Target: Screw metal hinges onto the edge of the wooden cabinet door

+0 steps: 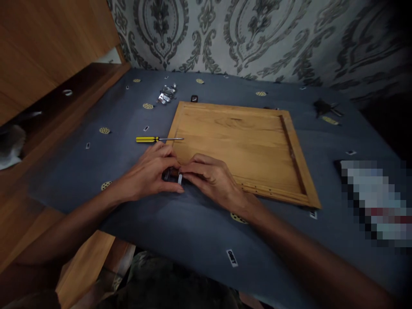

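Near the front left corner of a framed wooden panel [231, 146], my two hands meet. My left hand [151, 174] curls around a small fitting [180, 178] with a pale metal part and a darker part, its thumb along the near side. My right hand [212, 174] pinches at the same spot with thumb and fingertips. Fingers cover most of the fitting, so its exact kind is hard to make out. Just beyond my left hand lies a yellow and black screwdriver [148, 139], its shaft tip resting over the panel's left edge.
A heap of shiny metal fittings [166, 94] lies toward the back left, on the blue patterned cloth [122, 159]. A small black object [194, 98] sits behind the panel. Farther right are a dark tool [325, 108] and a blurred-out flat object [376, 201]. Patterned wallpaper [219, 34] rises behind.
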The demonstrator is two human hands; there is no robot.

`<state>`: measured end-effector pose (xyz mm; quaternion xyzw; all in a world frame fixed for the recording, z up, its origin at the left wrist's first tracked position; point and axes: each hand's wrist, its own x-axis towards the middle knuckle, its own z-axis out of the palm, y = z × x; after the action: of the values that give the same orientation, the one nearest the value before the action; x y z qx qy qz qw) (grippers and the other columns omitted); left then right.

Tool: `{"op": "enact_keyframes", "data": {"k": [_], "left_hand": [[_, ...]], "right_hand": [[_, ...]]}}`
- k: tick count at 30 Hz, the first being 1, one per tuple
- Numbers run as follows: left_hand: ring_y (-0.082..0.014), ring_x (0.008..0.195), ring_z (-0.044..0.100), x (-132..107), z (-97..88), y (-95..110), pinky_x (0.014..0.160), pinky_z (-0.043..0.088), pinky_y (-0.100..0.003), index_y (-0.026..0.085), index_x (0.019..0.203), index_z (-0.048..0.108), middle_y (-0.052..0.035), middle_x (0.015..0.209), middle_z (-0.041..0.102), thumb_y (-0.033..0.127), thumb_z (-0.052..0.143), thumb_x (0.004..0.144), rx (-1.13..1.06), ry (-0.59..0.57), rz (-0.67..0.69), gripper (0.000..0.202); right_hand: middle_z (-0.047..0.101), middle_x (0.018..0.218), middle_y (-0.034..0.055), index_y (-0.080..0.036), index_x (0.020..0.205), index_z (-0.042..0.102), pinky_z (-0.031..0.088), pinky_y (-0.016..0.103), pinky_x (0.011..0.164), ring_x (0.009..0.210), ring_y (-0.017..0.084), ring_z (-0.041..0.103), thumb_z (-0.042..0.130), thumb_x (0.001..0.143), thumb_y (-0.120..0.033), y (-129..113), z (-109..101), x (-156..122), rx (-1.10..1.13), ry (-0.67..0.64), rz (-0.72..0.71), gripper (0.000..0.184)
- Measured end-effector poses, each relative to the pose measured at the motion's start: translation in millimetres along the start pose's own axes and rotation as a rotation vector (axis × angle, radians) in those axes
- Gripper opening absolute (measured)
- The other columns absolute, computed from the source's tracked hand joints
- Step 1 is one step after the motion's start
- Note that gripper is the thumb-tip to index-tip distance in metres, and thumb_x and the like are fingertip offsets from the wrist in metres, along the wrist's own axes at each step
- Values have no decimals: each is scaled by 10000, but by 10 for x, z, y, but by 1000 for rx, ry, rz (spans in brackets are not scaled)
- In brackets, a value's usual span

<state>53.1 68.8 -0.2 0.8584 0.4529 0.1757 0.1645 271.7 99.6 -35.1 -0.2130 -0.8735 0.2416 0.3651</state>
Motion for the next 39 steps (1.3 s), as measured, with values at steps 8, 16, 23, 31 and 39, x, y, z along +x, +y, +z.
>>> {"op": "enact_keyframes", "data": {"k": [8, 16, 23, 31, 39], "left_hand": [[-237, 993, 524, 0, 3, 1, 901, 426, -386, 208, 960, 732, -44, 985, 626, 601, 815, 725, -11, 7, -26, 466], [-237, 997, 531, 16, -26, 30, 908, 427, -394, 206, 951, 732, -50, 992, 640, 594, 803, 745, -4, -29, -39, 445], [-235, 986, 526, 1, 10, -6, 891, 418, -388, 205, 955, 730, -47, 988, 633, 599, 797, 748, 3, 2, -7, 450], [-240, 995, 523, 14, -36, 53, 892, 425, -380, 199, 925, 709, -49, 985, 621, 591, 791, 758, 3, -28, -30, 434], [-245, 992, 514, 7, -14, 30, 888, 417, -393, 192, 917, 706, -51, 985, 622, 621, 781, 745, 6, -11, -10, 469]], "right_hand": [[726, 965, 86, -165, 1067, 716, 523, 349, 797, 881, 197, 648, 531, 1017, -178, -197, -154, -255, -232, 17, -75, 192], [705, 1094, 129, -108, 1188, 678, 465, 386, 882, 998, 242, 566, 510, 999, -106, -220, -84, -306, -410, -93, -166, 253], [686, 1094, 134, -145, 1260, 666, 492, 434, 866, 985, 256, 542, 433, 1028, -143, -184, -83, -312, -436, -126, -120, 329], [686, 1146, 146, -147, 1259, 672, 514, 436, 873, 1005, 262, 570, 461, 1009, -126, -189, -82, -312, -459, -164, -114, 328], [711, 1260, 144, -111, 1260, 663, 466, 473, 990, 1173, 260, 581, 418, 1025, -117, -178, -70, -310, -453, -140, -178, 340]]}}
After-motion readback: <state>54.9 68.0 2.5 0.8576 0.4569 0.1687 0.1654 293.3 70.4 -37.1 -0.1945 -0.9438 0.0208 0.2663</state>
